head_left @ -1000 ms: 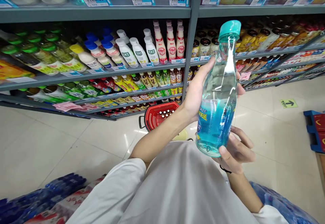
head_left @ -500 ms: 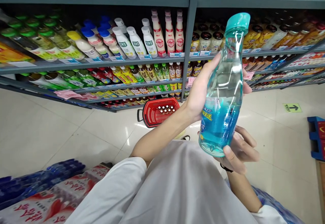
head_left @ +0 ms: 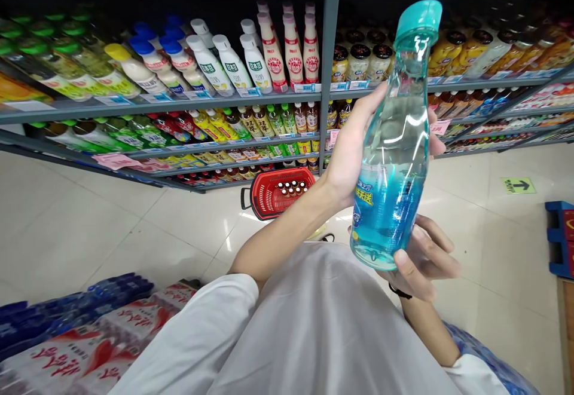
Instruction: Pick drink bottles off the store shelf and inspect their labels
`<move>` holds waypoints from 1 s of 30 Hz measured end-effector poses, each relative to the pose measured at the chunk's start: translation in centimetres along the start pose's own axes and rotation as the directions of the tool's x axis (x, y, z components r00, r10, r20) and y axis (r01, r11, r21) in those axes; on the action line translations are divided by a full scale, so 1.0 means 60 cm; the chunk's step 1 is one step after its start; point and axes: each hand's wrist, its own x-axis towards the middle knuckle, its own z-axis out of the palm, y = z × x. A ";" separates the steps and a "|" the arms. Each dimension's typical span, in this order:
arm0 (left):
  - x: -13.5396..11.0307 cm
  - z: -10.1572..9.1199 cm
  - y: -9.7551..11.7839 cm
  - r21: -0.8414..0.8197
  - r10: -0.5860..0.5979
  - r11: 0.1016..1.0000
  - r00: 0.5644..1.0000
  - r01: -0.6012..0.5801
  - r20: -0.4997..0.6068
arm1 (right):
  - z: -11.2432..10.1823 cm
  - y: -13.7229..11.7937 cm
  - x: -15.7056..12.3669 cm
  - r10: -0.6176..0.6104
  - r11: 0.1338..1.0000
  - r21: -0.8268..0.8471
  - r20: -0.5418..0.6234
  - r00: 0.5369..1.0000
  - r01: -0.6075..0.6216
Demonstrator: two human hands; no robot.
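Observation:
My left hand wraps around the middle of a glass ramune-style soda bottle, its fingers passing behind the glass. The bottle is tilted, with its teal plastic cap at the top right. It holds clear liquid and has a blue printed label low on its body. My right hand is under the bottle's lower end, with the thumb against the base and the fingers curled behind it. White sleeves cover both upper arms.
Grey metal shelving stocked with bottled drinks fills the top of the view. A red shopping basket holding several bottles stands on the tiled floor. Shrink-wrapped bottle packs lie at lower left, and a blue stand is at right.
The shelves and red basket have shifted upward in the view. The bottle has risen a little and turned slightly, showing more of its blue label.

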 end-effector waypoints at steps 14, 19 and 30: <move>0.010 0.001 -0.014 0.037 0.018 0.999 0.999 -0.017 -0.029 | -0.017 0.012 -0.012 0.040 0.996 -0.087 0.088 0.995 -0.032; 0.012 -0.003 -0.018 -0.007 -0.009 1.000 1.000 0.009 -0.013 | -0.039 0.011 -0.016 0.072 0.997 -0.052 0.157 0.985 -0.064; 0.022 0.006 -0.024 0.089 0.000 0.996 0.999 0.004 -0.048 | -0.041 0.017 -0.015 0.084 0.996 -0.056 0.141 0.987 -0.076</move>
